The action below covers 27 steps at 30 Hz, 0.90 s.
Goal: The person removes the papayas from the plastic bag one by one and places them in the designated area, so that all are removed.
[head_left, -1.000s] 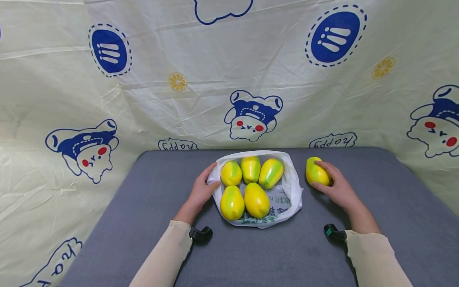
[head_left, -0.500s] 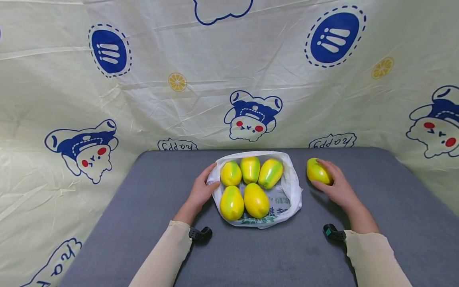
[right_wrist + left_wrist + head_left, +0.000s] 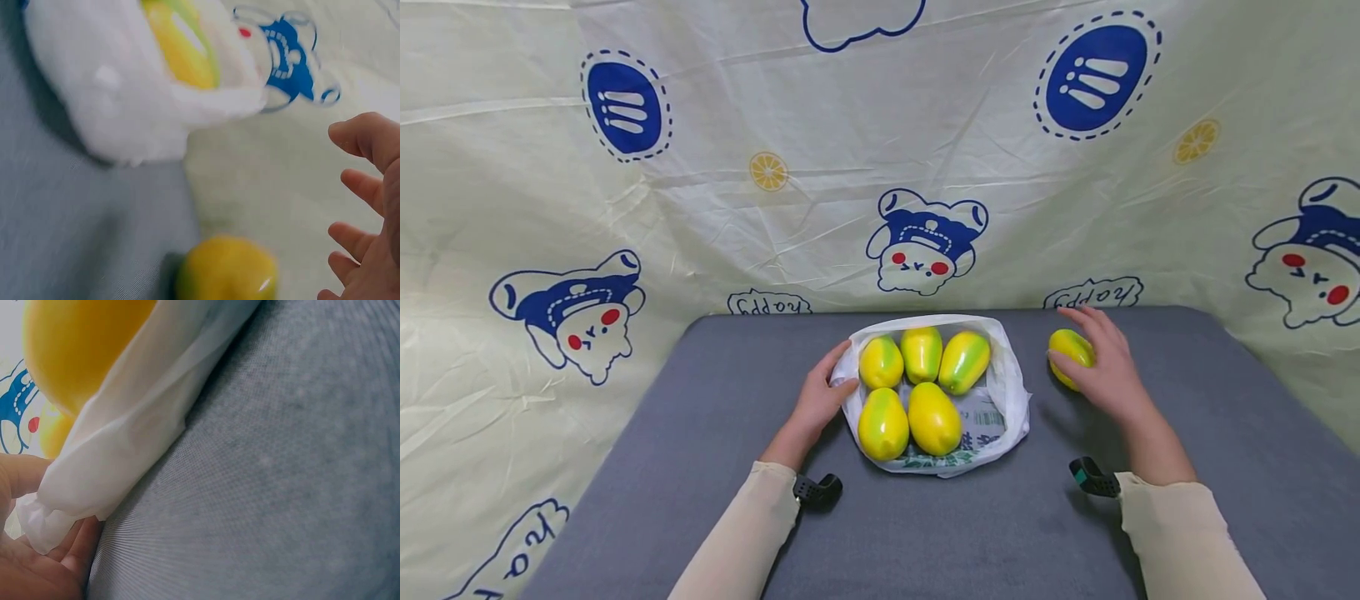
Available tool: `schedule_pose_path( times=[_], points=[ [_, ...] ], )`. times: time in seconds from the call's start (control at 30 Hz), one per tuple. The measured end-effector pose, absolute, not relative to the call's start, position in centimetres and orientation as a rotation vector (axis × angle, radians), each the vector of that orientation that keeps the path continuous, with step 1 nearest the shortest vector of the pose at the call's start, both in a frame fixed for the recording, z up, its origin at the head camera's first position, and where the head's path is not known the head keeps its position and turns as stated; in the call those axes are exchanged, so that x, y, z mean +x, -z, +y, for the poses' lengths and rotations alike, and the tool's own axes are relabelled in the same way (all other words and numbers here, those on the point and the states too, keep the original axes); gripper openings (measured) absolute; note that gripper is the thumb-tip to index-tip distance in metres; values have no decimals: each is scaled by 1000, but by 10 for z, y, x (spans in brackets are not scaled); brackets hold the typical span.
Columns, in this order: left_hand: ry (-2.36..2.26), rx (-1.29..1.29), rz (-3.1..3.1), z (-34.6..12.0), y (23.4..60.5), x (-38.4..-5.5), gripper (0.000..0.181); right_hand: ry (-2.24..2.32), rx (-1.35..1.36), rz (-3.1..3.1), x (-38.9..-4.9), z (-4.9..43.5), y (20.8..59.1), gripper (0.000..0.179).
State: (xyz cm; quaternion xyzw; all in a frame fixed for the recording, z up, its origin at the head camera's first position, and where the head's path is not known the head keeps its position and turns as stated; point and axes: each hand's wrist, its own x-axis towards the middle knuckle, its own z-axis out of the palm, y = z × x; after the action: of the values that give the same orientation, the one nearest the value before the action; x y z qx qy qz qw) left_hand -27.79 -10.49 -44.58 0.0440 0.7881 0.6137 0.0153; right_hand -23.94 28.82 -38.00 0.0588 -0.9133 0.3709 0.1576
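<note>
A white plastic bag (image 3: 1017, 379) stands with its mouth spread wide, and several yellow-green papayas (image 3: 883, 424) sit inside. My left hand (image 3: 820, 400) holds the bag's left side; in the left wrist view the white plastic (image 3: 119, 444) lies between thumb and fingers. To the right of the bag, a single papaya (image 3: 1072, 354) rests on the grey table. My right hand (image 3: 1108, 362) hovers beside and over that papaya with spread fingers, overlapping part of it in the head view. In the right wrist view a gap shows between the fingers (image 3: 359, 187) and the papaya (image 3: 228, 272).
Grey cloth covers the table (image 3: 955, 542), whose far edge meets a pale printed curtain (image 3: 820, 233). Black wrist cameras (image 3: 818, 492) are strapped to both wrists. Printed newspaper-like lettering (image 3: 988, 421) shows on the bag's inner bottom.
My right hand has let go of the lone papaya, spreading its fingers and rising off it. That papaya has turned and shifted slightly right. The left hand and bag stay in place.
</note>
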Motion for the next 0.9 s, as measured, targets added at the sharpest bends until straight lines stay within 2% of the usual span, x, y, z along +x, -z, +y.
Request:
schedule_pose_path(
  times=[0.33,0.5,0.9],
  points=[
    [-1913,129,2447,-106,447,-279,62,-1050,418,-2737,-226,242,354,59],
    [-1910,129,2454,-106,447,-280,62,-1225,607,-2767,-225,223,357,60],
    [-1913,176,2461,-107,446,-279,63,-1498,852,-2887,-225,196,379,63]
  ],
)
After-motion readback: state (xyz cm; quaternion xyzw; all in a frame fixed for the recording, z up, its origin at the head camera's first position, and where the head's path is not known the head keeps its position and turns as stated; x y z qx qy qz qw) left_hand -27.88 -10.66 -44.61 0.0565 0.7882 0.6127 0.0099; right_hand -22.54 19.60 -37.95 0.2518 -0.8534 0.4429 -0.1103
